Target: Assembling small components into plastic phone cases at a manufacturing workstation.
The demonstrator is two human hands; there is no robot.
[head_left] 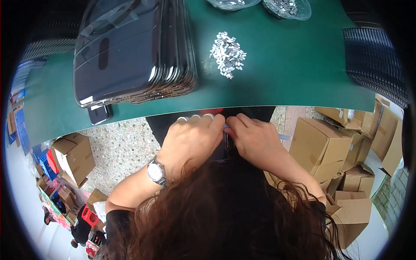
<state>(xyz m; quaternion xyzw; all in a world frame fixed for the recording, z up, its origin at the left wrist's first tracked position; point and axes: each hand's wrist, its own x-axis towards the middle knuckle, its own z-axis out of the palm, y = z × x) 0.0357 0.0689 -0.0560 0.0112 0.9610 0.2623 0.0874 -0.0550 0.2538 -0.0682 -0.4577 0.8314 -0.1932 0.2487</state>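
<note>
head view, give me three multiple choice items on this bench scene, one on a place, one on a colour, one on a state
1. Where does the heap of small silvery parts lie?
A. on the mat, right of the stack of dark trays
B. on the floor
C. inside a cardboard box

2. What colour is the table mat?
A. red
B. green
C. white

3. How are the left hand and right hand placed?
A. far apart on the mat
B. one raised overhead
C. close together on a small dark piece, below the mat's near edge

Answers:
1 A, the heap sits on the mat beside the trays.
2 B, the mat is dark green.
3 C, both hands meet over the dark piece.
</note>
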